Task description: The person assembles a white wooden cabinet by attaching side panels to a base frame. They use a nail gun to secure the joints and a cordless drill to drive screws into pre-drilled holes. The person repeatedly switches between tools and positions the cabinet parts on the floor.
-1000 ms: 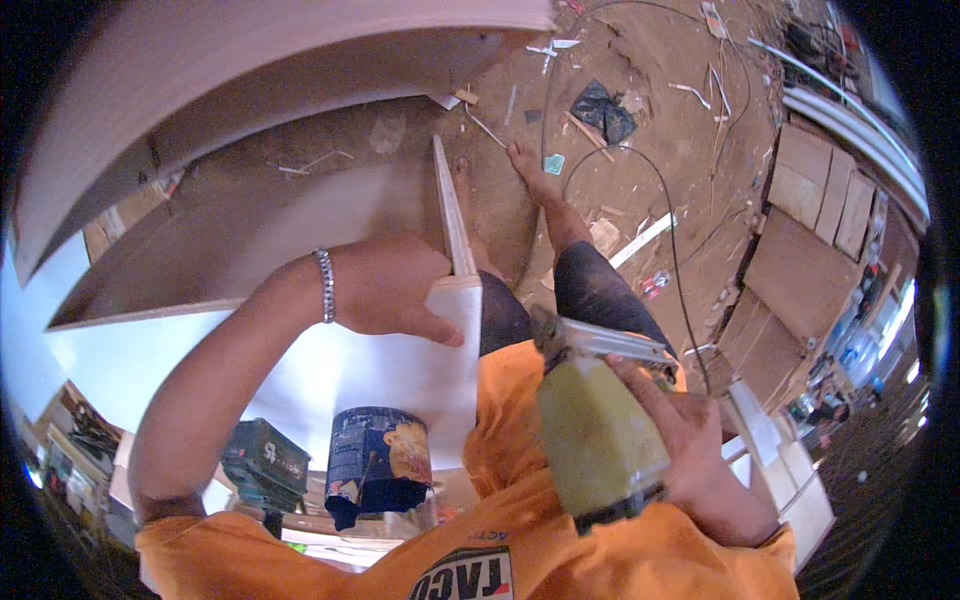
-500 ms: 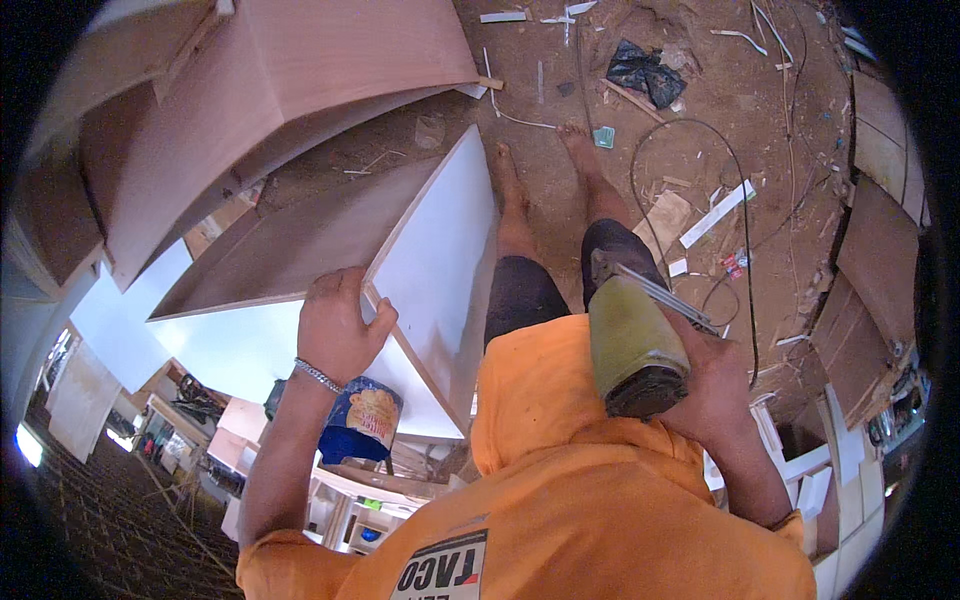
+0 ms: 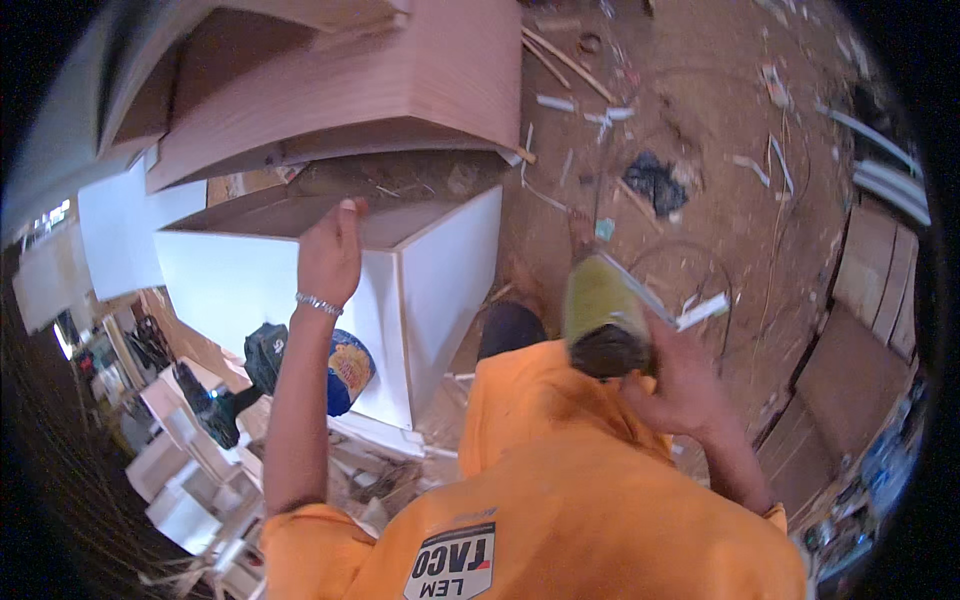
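Note:
My left hand (image 3: 330,255) is at the rim of a white-faced wooden cabinet box (image 3: 270,265). Its thumb points up and away, while the other fingers are partly hidden. A bracelet circles that wrist. In my right hand (image 3: 675,385) is a nail gun (image 3: 605,310) with an olive-green body, a dark end and a metal strip along its side. I hold it in front of my body, apart from the box. Beside my left forearm is a blue tin (image 3: 350,375) with a printed label, partly covered by the arm.
A dark green power tool (image 3: 265,355), like a cordless drill, lies left of my forearm. Beyond the box stands a large pinkish wooden cabinet (image 3: 450,70). Offcuts, a black plastic scrap (image 3: 655,185) and a dark hose (image 3: 725,265) lie on the dirt floor. Brown panels (image 3: 850,310) line the right.
The view has shifted, showing more of the box's white front and the green tool. My left hand has moved left from the box corner, its thumb now raised. The nail gun stays in my right hand.

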Available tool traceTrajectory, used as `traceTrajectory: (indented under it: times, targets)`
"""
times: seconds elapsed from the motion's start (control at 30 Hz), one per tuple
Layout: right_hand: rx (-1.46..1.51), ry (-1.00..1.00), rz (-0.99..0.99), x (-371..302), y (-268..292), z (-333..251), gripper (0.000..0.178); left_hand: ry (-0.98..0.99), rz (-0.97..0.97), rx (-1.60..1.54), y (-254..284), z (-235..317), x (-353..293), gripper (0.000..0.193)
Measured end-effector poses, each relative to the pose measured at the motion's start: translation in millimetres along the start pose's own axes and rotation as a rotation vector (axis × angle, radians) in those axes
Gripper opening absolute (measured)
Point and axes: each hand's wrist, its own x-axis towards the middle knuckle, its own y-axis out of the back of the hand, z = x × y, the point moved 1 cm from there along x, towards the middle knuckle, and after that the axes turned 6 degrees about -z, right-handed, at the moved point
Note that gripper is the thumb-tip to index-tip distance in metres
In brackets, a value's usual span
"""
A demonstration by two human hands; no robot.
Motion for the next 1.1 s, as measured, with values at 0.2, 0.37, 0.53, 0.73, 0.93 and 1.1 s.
traceTrajectory:
  times: [0.2,0.37,0.53,0.73,0.93,1.1]
  targets:
    - [-0.137,0.63,-0.169,69.5,-35.6,-108.8,0.082,0.179,0.57,-0.5,52.4,-10.2,-138.1,0.041]
    - [-0.325,0.723,-0.089,163.5,-137.3,-234.5,0.083,0.465,0.591,-0.537,-17.7,-62.1,-287.1,0.03]
    - [-0.793,0.662,-0.159,278.0,-259.0,-314.5,0.072,0.713,0.69,-0.794,-88.3,-80.2,-383.7,0.023]
    - [-0.94,0.681,-0.048,330.5,-337.1,-314.3,0.062,0.739,0.915,-0.844,-95.3,-91.1,-400.3,0.017]
    - [-1.024,0.834,0.034,344.8,-357.2,-310.0,0.06,0.465,0.556,-0.537,-30.9,-138.4,-294.7,0.021]
    - [-1.053,0.954,-0.045,318.1,-358.4,-328.7,0.065,0.667,0.273,-0.243,-60.5,-189.1,-221.2,0.021]
